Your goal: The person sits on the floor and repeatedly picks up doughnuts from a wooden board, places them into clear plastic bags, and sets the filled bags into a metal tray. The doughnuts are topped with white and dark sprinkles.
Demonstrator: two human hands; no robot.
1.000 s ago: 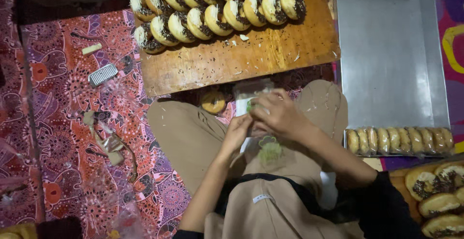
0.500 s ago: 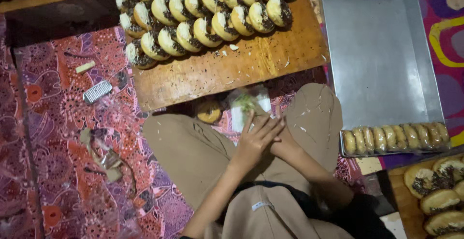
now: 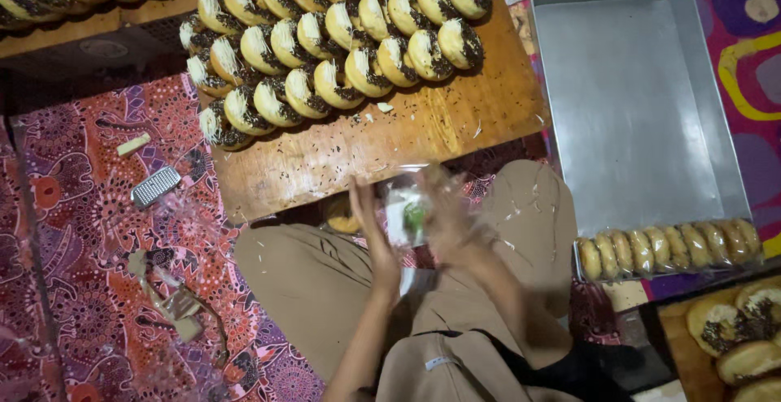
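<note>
Clear plastic wrapper, held over the lap below the wooden tabletop, sat between the left hand and blurred right hand, both grips closed on it; bagging appeared underway, and sealing would need steady pinching.

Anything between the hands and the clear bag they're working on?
Nothing visible. Both the left hand and right hand are already on the clear plastic bag, held above the lap just in front of the wooden board.
</note>
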